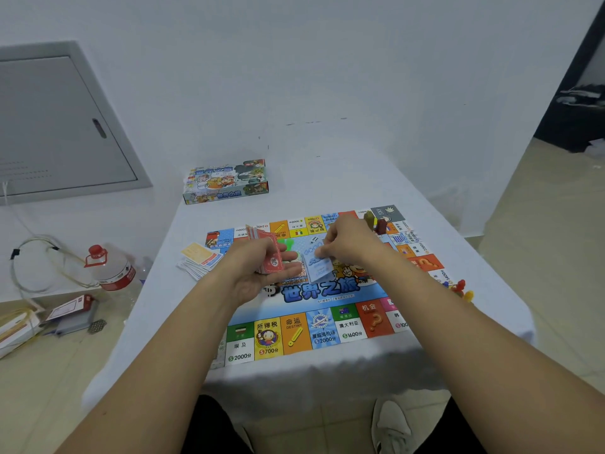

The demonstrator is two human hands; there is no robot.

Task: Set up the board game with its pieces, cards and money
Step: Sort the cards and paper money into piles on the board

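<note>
Both hands hover over the board (296, 326), which lies flat on the white table (327, 178). My left hand (258, 273) grips a red-backed deck (270, 257); my right hand (347, 244) pinches a blue note (319, 268). Loose cards (199, 260) sit left of the board, the box (226, 181) behind it, pawns (463, 290) at its right edge.

Bare forearms, dark trousers (209, 427), white sneaker (391, 427).

Water bottle (113, 269) and cables (36, 257) on floor
</note>
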